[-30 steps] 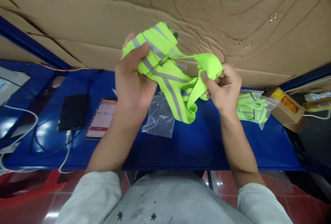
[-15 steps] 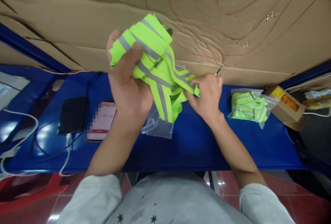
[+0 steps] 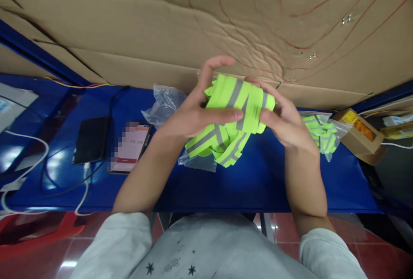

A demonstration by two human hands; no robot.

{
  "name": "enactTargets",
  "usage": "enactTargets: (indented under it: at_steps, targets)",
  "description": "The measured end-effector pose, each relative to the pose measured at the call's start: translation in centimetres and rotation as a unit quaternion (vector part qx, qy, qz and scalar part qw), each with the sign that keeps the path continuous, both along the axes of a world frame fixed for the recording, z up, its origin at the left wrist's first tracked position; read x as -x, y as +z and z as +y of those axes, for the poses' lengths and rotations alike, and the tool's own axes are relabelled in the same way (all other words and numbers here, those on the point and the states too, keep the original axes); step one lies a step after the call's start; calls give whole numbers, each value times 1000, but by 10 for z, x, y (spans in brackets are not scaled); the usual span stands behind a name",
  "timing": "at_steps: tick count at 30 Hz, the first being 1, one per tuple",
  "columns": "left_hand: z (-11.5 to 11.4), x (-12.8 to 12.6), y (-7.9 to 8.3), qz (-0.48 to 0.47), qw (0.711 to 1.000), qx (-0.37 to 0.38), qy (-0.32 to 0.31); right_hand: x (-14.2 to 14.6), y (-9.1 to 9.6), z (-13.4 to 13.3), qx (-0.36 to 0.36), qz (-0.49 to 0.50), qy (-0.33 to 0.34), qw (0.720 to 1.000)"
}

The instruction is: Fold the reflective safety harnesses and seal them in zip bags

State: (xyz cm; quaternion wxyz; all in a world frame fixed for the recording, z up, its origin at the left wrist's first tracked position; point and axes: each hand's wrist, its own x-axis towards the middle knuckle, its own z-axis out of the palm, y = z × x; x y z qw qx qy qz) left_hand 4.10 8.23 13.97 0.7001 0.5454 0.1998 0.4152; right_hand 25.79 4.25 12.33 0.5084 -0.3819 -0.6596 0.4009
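A neon-yellow reflective strap vest (image 3: 237,98) with grey stripes is bunched and partly folded in the air between both hands. My left hand (image 3: 206,107) grips it from the left, thumb pressed across the front and the index finger raised behind. From the right, my right hand (image 3: 285,118) pinches the folded end with its thumb in front and fingers behind. Loose straps hang below the folded part. Under them, a clear plastic bag (image 3: 197,162) lies on the blue table (image 3: 251,184), and another crumpled clear bag (image 3: 164,102) shows behind my left wrist.
At right, a bagged yellow vest (image 3: 322,133) lies beside an open cardboard box (image 3: 361,135). To the left are a phone with a lit screen (image 3: 130,148), a black device (image 3: 90,140) and white cables (image 3: 84,188). A cardboard panel (image 3: 145,29) stands behind the table.
The vest has turned and moved right and down. My left hand moved right with it, and my right hand shifted from a strap end to the folded part. The left plastic bag is now exposed.
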Motion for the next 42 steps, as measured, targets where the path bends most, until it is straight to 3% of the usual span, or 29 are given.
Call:
enactTargets:
  at_steps: [2, 4, 11, 13, 16, 20, 22, 24, 28, 31, 34, 39, 42]
  targets:
    - [-3, -6, -5, 21, 1000, 2, -17, 3, 2, -2, 54, -4, -6, 999]
    - [-4, -12, -9, 16, 1000, 17, 7, 5, 2, -3, 72, 6, -30, 997]
    - [3, -28, -24, -12, 998, 65, 21, 2, -1, 0, 42, 28, -78, 996]
    - [9, -32, -34, -21, 994, 105, -18, 1, -3, 0, 6, 7, -123, 992]
    - [18, -35, -49, -29, 978, 155, -135, 1, -8, 0, -27, -27, -166, 985]
    - [21, -35, -61, -10, 957, 158, -245, 3, -11, 0, -48, -59, -188, 979]
    - [18, -36, -64, 15, 949, 175, -262, 2, -9, 0, -88, -82, -217, 969]
    - [15, -39, -64, 43, 948, 206, -240, -1, -6, 0, -136, -109, -241, 955]
    - [13, -41, -58, -4, 962, 219, -163, -11, -4, 2, -228, -196, -153, 941]
    - [19, -36, -52, -60, 964, 201, -163, -15, -6, 6, -270, -247, -114, 924]
    - [24, -31, -51, -70, 965, 190, -167, -13, -7, 9, -251, -265, -101, 926]
    - [24, -35, -56, -24, 983, 165, -81, -9, 1, 5, -168, -292, 17, 942]
    - [23, -39, -56, -16, 986, 149, -77, -15, 6, 1, -144, -264, 41, 953]
